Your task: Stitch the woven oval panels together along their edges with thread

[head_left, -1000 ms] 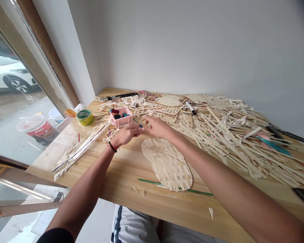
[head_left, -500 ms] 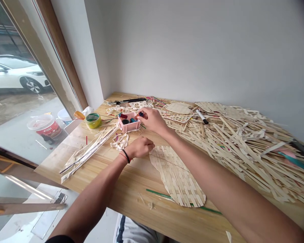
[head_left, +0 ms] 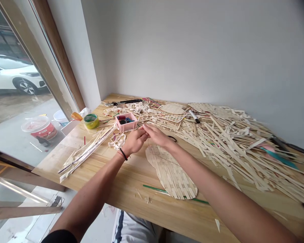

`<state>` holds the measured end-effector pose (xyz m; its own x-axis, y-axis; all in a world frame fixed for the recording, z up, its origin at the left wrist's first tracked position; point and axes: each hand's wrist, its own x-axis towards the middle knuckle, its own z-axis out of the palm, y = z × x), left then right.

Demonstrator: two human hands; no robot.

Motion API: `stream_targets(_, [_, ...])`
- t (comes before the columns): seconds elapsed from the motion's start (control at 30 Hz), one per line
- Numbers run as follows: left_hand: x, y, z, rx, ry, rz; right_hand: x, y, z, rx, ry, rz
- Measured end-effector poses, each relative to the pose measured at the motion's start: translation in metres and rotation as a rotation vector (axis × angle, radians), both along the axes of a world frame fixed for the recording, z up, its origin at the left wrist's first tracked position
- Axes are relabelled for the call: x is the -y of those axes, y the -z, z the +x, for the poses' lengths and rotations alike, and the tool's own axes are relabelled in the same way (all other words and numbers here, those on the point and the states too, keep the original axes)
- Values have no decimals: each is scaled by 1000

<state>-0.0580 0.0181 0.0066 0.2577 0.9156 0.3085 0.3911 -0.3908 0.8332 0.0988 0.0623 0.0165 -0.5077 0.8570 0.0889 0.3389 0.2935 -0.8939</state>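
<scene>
My left hand (head_left: 136,140) and my right hand (head_left: 155,135) meet at the fingertips above the table, just in front of a small pink basket (head_left: 127,127). The fingers of both are pressed together, and anything pinched there is hidden or too small to make out. Inside the basket lie a dark red thread spool (head_left: 121,117), a blue spool (head_left: 129,119) and a round black item. Below my hands a sole-shaped woven mat (head_left: 173,173) of pale flat strips rests on the wood. A crumpled white ribbon (head_left: 117,140) lies left of my left hand.
Loose pale strips (head_left: 218,145) are heaped across the right side. A marker (head_left: 194,116) lies among woven pieces at the back. Yellow tape (head_left: 91,121) stands at the left, near a bundle of long strips (head_left: 88,152). A green strip (head_left: 154,188) runs under the mat.
My right hand has drawn back from the basket's right side toward me. My left hand has shifted slightly up and left, and the fingertips now meet. The view has turned slightly right.
</scene>
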Motion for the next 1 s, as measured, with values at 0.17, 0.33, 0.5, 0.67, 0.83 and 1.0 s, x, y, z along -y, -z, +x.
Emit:
stream_targets(0.17, [-2, -2, -7, 136, -74, 14, 39, -4, 22, -66, -125, -277])
stream_targets(0.33, [-7, -4, -13, 329, -133, 16, 59, -18, 76, -38, -86, -333])
stream_targets(0.5, [-11, -4, -17, 528, -172, -38, 70, -25, 141, 92, 48, -272])
stream_targets(0.67, [-10, -18, -21, 702, -194, -41, 86, -42, 198, 215, 165, -168])
stream_targets(0.83, [-3, -60, -37, 814, -214, -10, 107, -55, 255, 279, 255, -101])
stream_targets(1.0, [12, -97, -59, 829, -257, 12, 122, -49, 287, 267, 272, -20])
